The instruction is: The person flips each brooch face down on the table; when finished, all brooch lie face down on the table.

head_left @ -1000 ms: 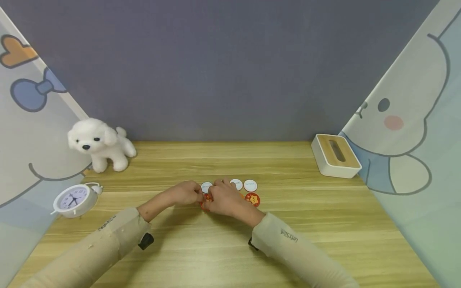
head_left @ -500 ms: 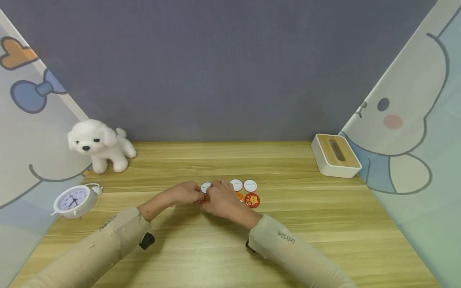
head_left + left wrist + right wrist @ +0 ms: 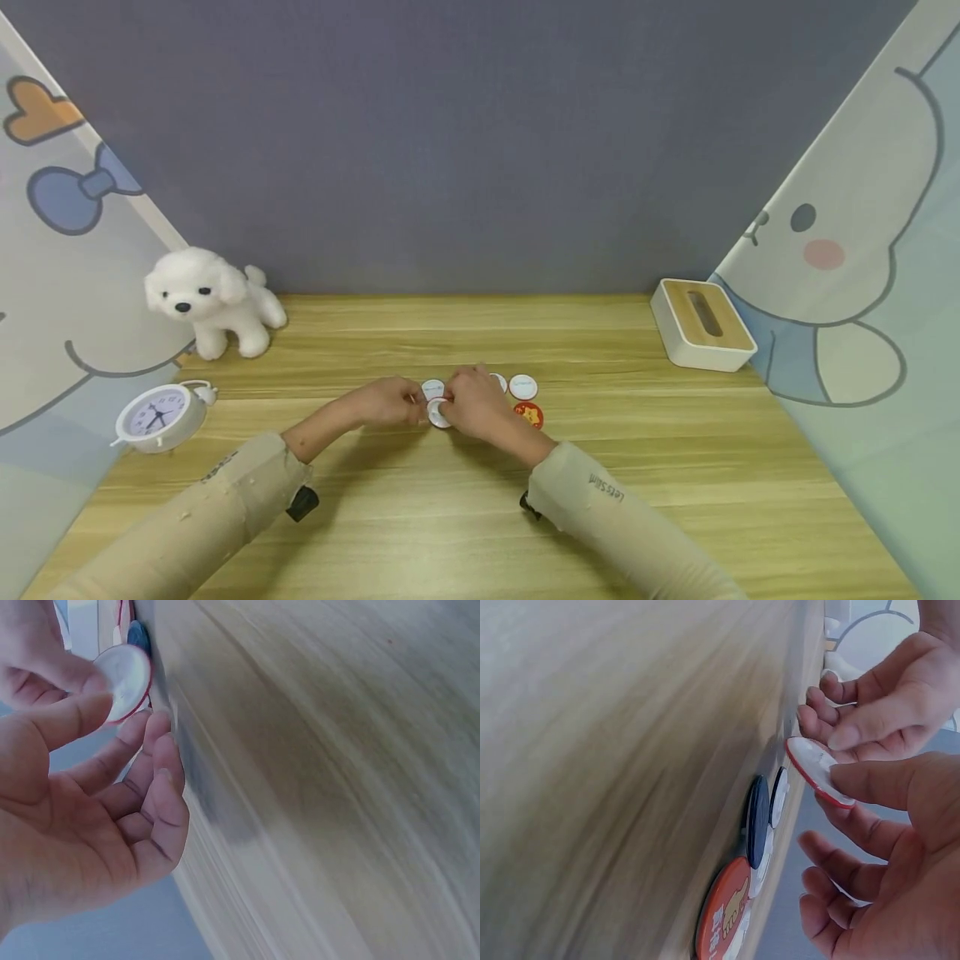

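Note:
My right hand (image 3: 480, 404) pinches a round badge (image 3: 817, 771) between thumb and fingers. The badge has a white back and a red rim, and is tilted above the table in the right wrist view. My left hand (image 3: 390, 402) is just left of it, fingers loosely curled; its thumb (image 3: 82, 716) comes close to the badge's edge, and I cannot tell if it touches. Behind the held badge lies another white-backed badge (image 3: 432, 388). Two more white-backed badges, one of them a clear white disc (image 3: 523, 386), lie to the right, above a red badge with a yellow star (image 3: 529, 414).
A white plush dog (image 3: 213, 300) and a white alarm clock (image 3: 159, 418) stand on the left of the wooden table (image 3: 420, 533). A white tissue box with a wooden lid (image 3: 701, 325) is at the back right. A grey panel (image 3: 465, 150) rises behind.
The badge between my hands showed its red face a second ago and now shows its white back. My right hand has shifted slightly right, opening a small gap from the left.

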The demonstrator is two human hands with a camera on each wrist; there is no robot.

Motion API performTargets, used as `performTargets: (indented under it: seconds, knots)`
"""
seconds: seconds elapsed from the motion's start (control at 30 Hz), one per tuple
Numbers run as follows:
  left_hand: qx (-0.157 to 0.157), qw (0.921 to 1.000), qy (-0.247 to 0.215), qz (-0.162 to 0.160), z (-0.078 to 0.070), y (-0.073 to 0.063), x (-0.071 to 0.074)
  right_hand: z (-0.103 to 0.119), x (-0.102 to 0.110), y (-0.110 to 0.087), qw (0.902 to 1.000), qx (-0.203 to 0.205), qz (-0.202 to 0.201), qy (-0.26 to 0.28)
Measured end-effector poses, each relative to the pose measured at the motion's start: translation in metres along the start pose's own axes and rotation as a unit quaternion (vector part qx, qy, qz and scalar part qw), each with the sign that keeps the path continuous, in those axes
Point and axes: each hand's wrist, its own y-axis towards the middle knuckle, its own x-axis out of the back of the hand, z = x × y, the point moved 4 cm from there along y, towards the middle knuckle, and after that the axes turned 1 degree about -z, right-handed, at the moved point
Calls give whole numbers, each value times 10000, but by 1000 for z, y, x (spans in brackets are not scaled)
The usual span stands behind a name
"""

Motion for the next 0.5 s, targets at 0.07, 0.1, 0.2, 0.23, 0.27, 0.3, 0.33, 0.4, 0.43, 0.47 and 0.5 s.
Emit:
performTargets:
  seconds: [0.07,0.1,0.2,0.23,0.27,0.3,0.33,0.4,0.43,0.47,0.5]
  knots:
    - [-63,9999,59,56,1,1,-1,-1,2,0,9998,-34,-88,180]
    - [-93,9999,70,93,1,1,-2,-2,3,0,9995,-32,-134,281]
    - [-149,9998,29,156,2,2,-2,-3,5,0,9982,-99,-192,564]
    - [-178,9997,-3,176,3,2,-2,-4,6,0,9978,-129,-183,626]
    - [-206,9996,-65,208,3,2,-2,-4,6,1,9973,-160,-166,697]
    - [-228,9994,-131,232,3,2,-1,-5,6,1,9969,-173,-142,749]
    - [-251,9992,-187,238,4,2,1,-6,7,1,9966,-212,-97,794]
    - [-318,9989,-272,217,2,2,4,-7,8,2,9962,-242,-27,836]
    - [-317,9989,-295,174,2,2,6,-8,8,2,9961,-251,18,851]
    - [-297,9989,-337,133,2,1,7,-8,7,3,9962,-224,63,840]
    - [-265,9990,-350,57,1,1,9,-8,7,3,9965,-191,118,803]
